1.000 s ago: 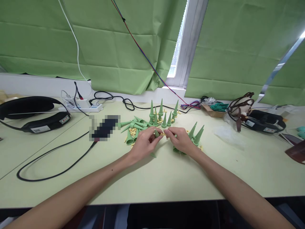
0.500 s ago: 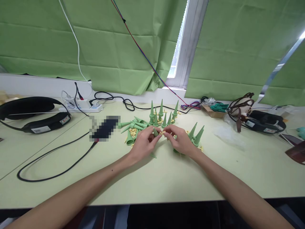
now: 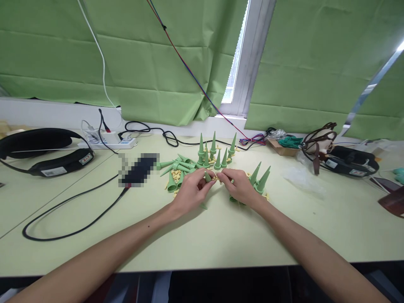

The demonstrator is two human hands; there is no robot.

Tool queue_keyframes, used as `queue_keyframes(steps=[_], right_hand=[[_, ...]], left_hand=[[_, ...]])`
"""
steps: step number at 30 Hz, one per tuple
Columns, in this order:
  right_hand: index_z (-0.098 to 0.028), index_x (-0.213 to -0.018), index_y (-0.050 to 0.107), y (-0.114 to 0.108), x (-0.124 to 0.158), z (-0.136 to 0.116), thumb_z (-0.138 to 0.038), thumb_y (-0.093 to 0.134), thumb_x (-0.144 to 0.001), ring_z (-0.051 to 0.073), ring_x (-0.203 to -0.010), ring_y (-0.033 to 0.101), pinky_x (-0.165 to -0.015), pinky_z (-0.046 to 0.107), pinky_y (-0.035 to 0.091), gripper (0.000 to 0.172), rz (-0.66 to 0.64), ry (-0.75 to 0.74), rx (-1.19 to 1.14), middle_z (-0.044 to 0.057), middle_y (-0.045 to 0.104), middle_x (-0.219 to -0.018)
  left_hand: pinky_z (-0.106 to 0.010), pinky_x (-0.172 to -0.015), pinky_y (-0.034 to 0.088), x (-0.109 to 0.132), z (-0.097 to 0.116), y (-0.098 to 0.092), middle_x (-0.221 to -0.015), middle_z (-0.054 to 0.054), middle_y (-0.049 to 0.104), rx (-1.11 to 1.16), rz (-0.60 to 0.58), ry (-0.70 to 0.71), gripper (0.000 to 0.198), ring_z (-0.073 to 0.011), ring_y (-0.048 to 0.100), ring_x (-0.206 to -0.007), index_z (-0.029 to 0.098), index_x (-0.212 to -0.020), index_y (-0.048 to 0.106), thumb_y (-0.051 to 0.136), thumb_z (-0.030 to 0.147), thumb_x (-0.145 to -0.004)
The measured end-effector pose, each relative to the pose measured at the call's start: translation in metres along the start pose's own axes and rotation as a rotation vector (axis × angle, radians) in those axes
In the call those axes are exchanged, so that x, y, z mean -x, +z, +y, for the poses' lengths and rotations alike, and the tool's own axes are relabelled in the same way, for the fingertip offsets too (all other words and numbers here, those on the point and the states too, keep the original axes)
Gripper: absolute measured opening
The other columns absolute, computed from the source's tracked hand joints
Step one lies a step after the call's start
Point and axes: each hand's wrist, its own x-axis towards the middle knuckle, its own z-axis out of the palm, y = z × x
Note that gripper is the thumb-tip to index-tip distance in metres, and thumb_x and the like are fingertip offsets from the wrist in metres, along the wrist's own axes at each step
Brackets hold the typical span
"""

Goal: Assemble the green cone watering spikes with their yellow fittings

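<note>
My left hand (image 3: 192, 187) is closed round a green plastic spike (image 3: 207, 176), whose tip points up between thumb and fingers. My right hand (image 3: 236, 183) pinches a small yellow plastic piece (image 3: 216, 178) against the spike's near side; the fingers partly hide where the two meet. Left of my left hand lies a heap of loose green spikes (image 3: 179, 164) with small yellow pieces (image 3: 176, 175) among them. Upright green spikes (image 3: 213, 145) with yellow pieces on them stand behind my hands. More upright spikes (image 3: 259, 181) stand beside my right wrist.
A blurred-out dark device (image 3: 140, 169) with a black cable (image 3: 75, 231) lies to the left. Beyond it are a black headset (image 3: 63, 162) and a power strip (image 3: 107, 143). On the right are a clear plastic bag (image 3: 303, 181), a cardboard box (image 3: 282, 148) and another black headset (image 3: 352, 162).
Both hands have shifted very slightly, with the spike and yellow piece moving a little right and down. The fingers of my right hand have come closer to the spike. Everything else stays put.
</note>
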Motion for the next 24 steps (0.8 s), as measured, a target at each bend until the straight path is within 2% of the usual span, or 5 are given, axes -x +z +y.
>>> queue_keyframes(steps=[8,12,16,18,24], right_hand=[[-0.019,-0.063,0.05,0.0,0.0001,-0.0004,-0.038,0.039,-0.101,0.011,-0.052,0.043,-0.056,0.025,0.033,0.044,-0.003,0.013,-0.007,-0.002,0.048,-0.055],[-0.019,-0.08,0.057,-0.0027,0.0007,-0.0057,-0.035,0.044,-0.1,0.012,-0.059,0.049,-0.057,0.024,0.037,0.028,0.014,0.025,-0.088,0.0,0.058,-0.067],[-0.02,-0.094,0.059,-0.0044,0.0018,-0.0085,-0.031,0.048,-0.098,0.014,-0.071,0.057,-0.06,0.024,0.042,0.016,-0.004,-0.008,-0.141,0.003,0.065,-0.082],[-0.02,-0.094,0.058,-0.0041,0.0023,-0.0079,-0.03,0.047,-0.098,0.014,-0.07,0.057,-0.061,0.025,0.042,0.015,-0.016,-0.017,-0.134,0.003,0.064,-0.081],[-0.02,-0.084,0.056,-0.0031,0.002,-0.0054,-0.029,0.043,-0.1,0.014,-0.063,0.051,-0.061,0.026,0.039,0.022,-0.041,-0.014,-0.091,0.0,0.057,-0.07]], left_hand=[[-0.022,-0.051,0.04,-0.0012,0.0015,0.0,-0.065,0.003,0.058,0.017,0.002,-0.013,0.012,-0.0086,0.048,-0.05,0.019,-0.096,0.064,0.059,0.027,-0.09],[-0.022,-0.048,0.037,-0.002,0.0028,-0.0013,-0.068,0.003,0.059,0.037,0.019,-0.07,0.014,-0.0074,0.044,-0.048,0.018,-0.094,0.064,0.06,0.031,-0.09],[-0.022,-0.046,0.035,-0.0023,0.0037,-0.0023,-0.058,0.005,0.053,0.055,0.044,-0.113,0.019,-0.0077,0.042,-0.045,0.018,-0.095,0.063,0.06,0.036,-0.09],[-0.022,-0.046,0.035,-0.0023,0.0043,-0.0024,-0.056,0.006,0.051,0.05,0.044,-0.107,0.019,-0.0078,0.042,-0.044,0.018,-0.095,0.063,0.06,0.036,-0.09],[-0.022,-0.049,0.037,-0.0023,0.005,-0.0022,-0.063,0.004,0.057,0.01,0.028,-0.037,0.014,-0.0077,0.045,-0.047,0.018,-0.093,0.063,0.059,0.032,-0.091]])
